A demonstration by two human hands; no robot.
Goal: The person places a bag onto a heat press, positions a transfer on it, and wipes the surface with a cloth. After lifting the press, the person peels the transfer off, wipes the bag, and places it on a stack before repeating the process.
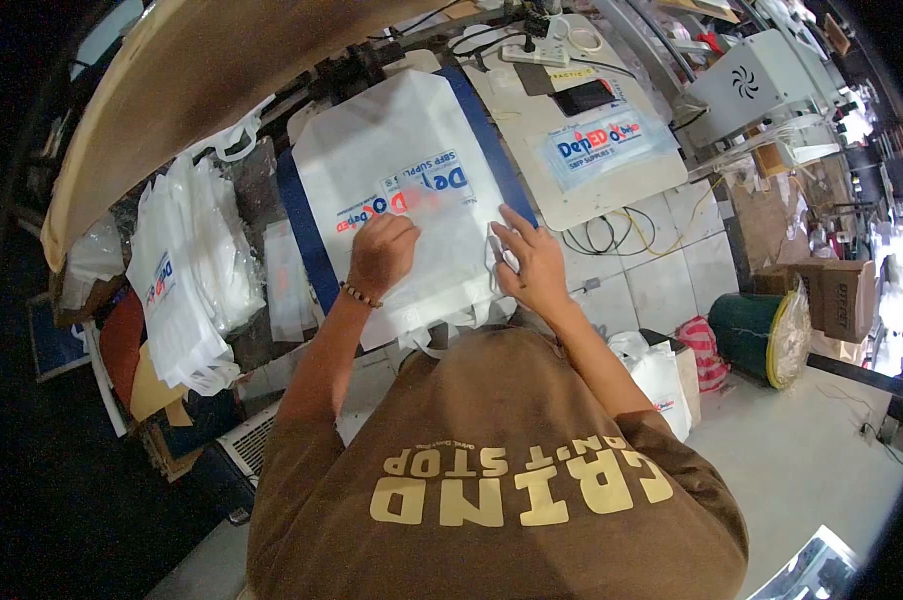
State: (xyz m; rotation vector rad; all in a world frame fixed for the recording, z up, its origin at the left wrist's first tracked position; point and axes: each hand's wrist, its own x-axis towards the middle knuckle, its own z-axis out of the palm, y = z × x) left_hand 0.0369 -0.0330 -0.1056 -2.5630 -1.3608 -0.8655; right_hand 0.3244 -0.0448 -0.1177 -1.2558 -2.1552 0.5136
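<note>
A white bag (372, 130) lies flat on a blue board (294, 215). Blue and red lettering shows near its middle, with a clear printed sheet (432, 178) over part of it. My left hand (384, 248) rests on the bag just below the red letters, its fingers curled together; whatever they may pinch is hidden. At the bag's right edge, my right hand (530, 262) has its fingers spread, the fingertips touching the edge. White handles of the bag hang near my shirt.
Stacked white bags (187, 270) lie at the left. On the right-hand board (532, 190) are printed clear sheets (612, 145) and a black phone (584, 97). A white machine (747, 90) stands upper right; a green drum (747, 335) stands on the floor.
</note>
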